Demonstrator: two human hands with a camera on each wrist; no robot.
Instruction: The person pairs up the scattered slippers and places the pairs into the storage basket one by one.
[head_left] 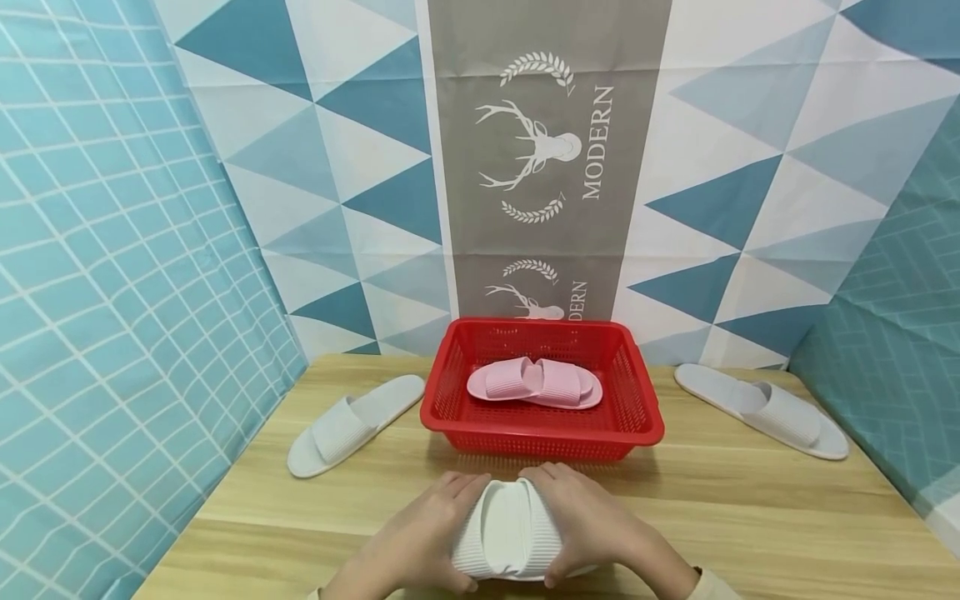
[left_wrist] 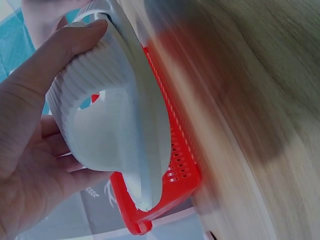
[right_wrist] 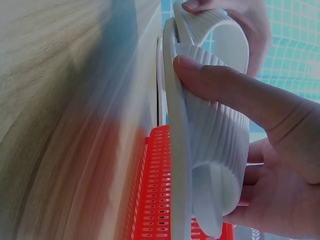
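Note:
A pair of white slippers (head_left: 506, 521) with ribbed straps is between my two hands at the front of the table, one slipper overlapping the other. My left hand (head_left: 431, 533) grips the left strap, its thumb on the near side and fingers curled over the top. On the other side, my right hand (head_left: 588, 521) holds the right strap the same way. The right wrist view has the right thumb pressed on the ribbed strap (right_wrist: 210, 130) just above the sole. Behind the pair stands a red basket (head_left: 543, 440), and inside it lies a pair of pink slippers (head_left: 536, 382).
One white slipper (head_left: 352, 427) lies left of the basket, its toe toward the near left. Another white slipper (head_left: 765, 410) lies to the right, near the table's right edge. Patterned sheets (head_left: 360, 167) hang behind and along both sides of the wooden table (head_left: 750, 517).

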